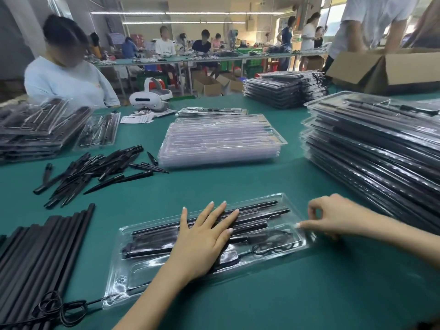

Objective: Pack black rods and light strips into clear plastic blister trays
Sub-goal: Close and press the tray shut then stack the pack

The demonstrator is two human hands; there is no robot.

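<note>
The left hand (204, 236) is lying flat, fingers spread, on one clear tray (295, 206) (several black rods (257, 208) inside); the right hand (333, 215) is pinching the tray's edge.

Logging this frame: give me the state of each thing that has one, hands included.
Blister tray: filled, lying flat on the table.
Left hand: open, pressing flat on the tray.
Right hand: index fingertip touching the tray's right edge.
Empty trays: stacked.
Packed trays: stacked at right.
Black spikes: loose heap.
Cardboard box: flaps open.
</note>
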